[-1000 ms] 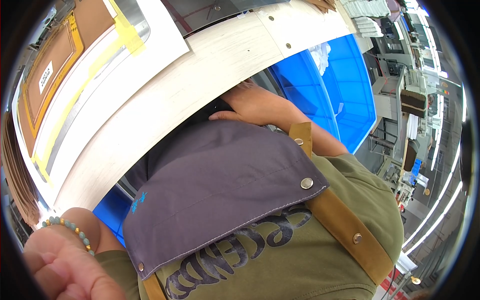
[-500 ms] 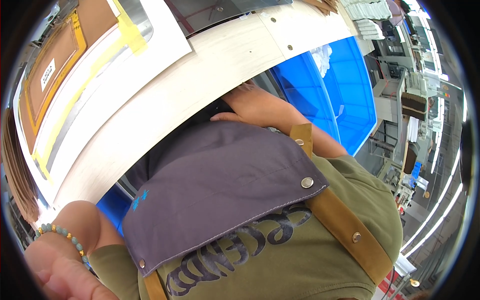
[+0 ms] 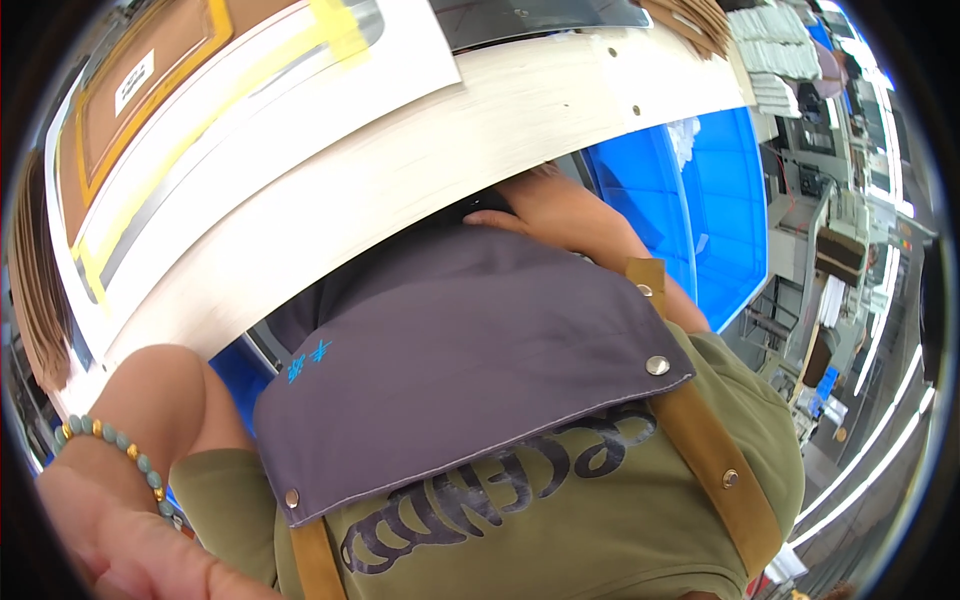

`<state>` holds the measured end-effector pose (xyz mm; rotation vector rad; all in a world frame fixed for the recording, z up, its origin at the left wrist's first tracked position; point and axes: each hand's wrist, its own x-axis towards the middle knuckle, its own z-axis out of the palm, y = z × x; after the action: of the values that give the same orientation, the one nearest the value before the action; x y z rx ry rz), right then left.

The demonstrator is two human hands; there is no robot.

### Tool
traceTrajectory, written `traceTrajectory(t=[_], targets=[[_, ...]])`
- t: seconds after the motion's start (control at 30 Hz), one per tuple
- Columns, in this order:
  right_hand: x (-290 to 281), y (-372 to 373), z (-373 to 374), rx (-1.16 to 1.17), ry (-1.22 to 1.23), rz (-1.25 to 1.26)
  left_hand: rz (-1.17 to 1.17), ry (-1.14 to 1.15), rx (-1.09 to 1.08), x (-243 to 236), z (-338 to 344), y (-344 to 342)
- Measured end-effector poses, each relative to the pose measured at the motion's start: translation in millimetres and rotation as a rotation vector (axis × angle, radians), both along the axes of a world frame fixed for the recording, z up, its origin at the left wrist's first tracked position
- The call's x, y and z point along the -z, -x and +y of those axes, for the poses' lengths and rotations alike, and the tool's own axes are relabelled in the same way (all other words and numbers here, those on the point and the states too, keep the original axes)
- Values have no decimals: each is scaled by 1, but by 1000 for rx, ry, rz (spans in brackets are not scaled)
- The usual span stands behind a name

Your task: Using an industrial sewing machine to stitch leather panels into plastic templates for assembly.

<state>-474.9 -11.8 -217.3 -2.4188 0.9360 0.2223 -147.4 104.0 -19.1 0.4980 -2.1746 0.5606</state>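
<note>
My left hand point(image 3: 130, 530) is raised close to the head view at the lower left, with a bead bracelet point(image 3: 118, 440) on its wrist. Its fingers run out of the picture, so their pose and anything in them are hidden. Below the worktop's near edge, my right hand point(image 3: 550, 208) rests by the dark cloth at my lap. Its thumb lies toward the cloth, while the other fingers go out of sight at the edge. A grey apron point(image 3: 470, 340) with tan straps covers my front.
On the pale worktop point(image 3: 520, 110) lies a white sheet point(image 3: 300, 140) with yellow tape and a brown, orange-edged panel point(image 3: 150, 75). Brown sheets point(image 3: 40, 270) stand at the far left. Blue bins point(image 3: 730, 200) sit beyond my right arm, and white stacked pieces point(image 3: 770, 50) lie farther back.
The view has turned, so the worktop, bins and my right arm appear farther right. My left wrist sits slightly higher in the picture, and its fingers show less.
</note>
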Motion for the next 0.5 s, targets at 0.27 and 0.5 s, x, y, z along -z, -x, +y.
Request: traceTrajectory(t=[0.27,0.5], targets=[[1,-4,-4,-1,32,24,-1,-9,-23,2,5,-1],[3,-4,-7,25,-23,-16,-4,-25,-25,2,5,-1]])
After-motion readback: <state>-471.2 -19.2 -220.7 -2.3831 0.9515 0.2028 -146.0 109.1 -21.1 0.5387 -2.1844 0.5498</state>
